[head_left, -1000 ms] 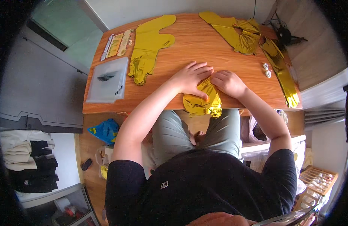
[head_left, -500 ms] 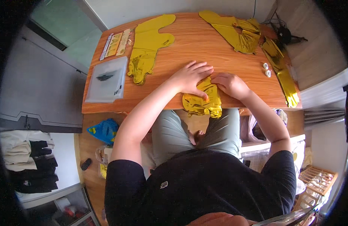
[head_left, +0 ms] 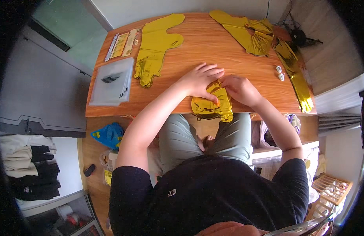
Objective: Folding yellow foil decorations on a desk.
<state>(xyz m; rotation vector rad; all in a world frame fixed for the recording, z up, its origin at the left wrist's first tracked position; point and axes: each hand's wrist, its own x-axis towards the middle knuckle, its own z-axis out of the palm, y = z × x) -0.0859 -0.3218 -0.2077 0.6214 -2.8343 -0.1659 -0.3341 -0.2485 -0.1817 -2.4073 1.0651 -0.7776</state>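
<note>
At the near edge of the wooden table [head_left: 189, 43], a crinkled gold foil balloon [head_left: 225, 105] lies flat and folded, its lower end hanging over the edge. My left hand [head_left: 201, 82] rests on it with the fingers spread, the thumb pressing the foil and the fingertips reaching onto the wood. My right hand [head_left: 241, 89] is closed at the balloon's upper right edge, thumb and fingers pinching the foil there. The exact grip is partly hidden by the curled fingers.
Another flat gold foil balloon [head_left: 156, 39] lies at the back left, beside printed cards [head_left: 119, 45] and clear plastic sleeves [head_left: 111, 87]. To the right are a third foil balloon [head_left: 233, 24], a long gold foil strip [head_left: 294, 74], two small white rolls [head_left: 280, 73] and a black device with cables [head_left: 299, 37].
My right hand has shifted slightly at the foil's upper edge, its fingers curling differently. The balloon's lower edge has moved a little and lies smoother. My left hand stays in place.
</note>
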